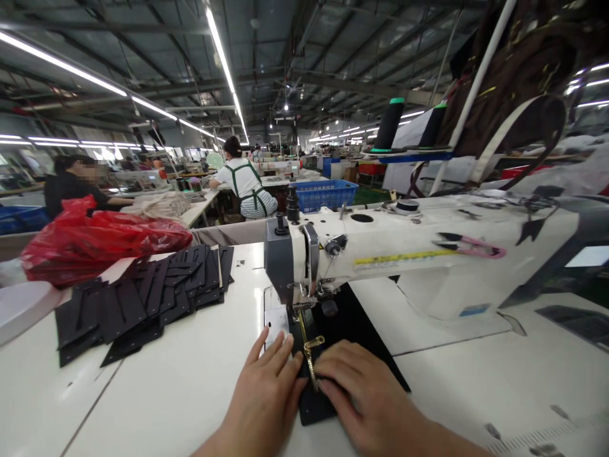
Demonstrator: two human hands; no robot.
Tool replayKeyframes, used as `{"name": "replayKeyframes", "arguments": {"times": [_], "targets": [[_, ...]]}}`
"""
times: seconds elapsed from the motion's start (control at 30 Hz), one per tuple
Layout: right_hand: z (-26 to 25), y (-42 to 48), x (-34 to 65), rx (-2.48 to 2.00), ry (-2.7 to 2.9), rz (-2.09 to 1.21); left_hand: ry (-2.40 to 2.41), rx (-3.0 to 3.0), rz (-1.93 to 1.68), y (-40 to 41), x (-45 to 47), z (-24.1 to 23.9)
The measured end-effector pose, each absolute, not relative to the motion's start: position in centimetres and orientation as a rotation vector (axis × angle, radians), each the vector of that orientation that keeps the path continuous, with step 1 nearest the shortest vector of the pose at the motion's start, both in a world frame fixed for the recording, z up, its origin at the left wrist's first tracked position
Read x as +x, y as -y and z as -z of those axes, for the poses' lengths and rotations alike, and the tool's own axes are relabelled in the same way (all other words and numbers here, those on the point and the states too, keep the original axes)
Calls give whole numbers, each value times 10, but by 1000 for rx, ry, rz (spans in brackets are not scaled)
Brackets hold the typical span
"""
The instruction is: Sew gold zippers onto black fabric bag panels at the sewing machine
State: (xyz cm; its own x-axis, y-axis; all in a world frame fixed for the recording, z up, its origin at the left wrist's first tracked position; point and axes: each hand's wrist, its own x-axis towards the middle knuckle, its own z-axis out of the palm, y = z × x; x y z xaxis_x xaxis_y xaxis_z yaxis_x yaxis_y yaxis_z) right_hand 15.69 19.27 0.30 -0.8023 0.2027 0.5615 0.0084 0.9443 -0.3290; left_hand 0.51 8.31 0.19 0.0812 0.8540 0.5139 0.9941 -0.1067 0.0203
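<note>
A black panel (375, 336) lies under the presser foot of a white sewing machine (409, 247). A zipper (311, 371) with gold teeth and a gold pull (314, 343) runs along it toward the needle. My left hand (266, 387) rests with fingers stretched out along the panel's left side, its fingertips near the metal needle plate (276, 324). On the other side, my right hand (361, 387) has curled fingers, with thumb and index finger pinching at the zipper's near end. The panel hides part of the machine bed, and the right hand covers some of the panel.
Several black cut pieces (143, 298) with slots are piled left on the white table (166, 406). Behind them lies a red plastic bag (104, 238). Pink-handled thread snips (471, 245) rest on the machine arm. A blue crate (323, 194) and seated co-workers (245, 181) are beyond.
</note>
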Motion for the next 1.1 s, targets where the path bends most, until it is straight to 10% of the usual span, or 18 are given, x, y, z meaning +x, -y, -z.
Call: {"name": "replayKeyframes", "arguments": {"times": [1.1], "targets": [[8,-232,112,-298,2580,-344,1830,-2118,675,-114,-20,0]]}}
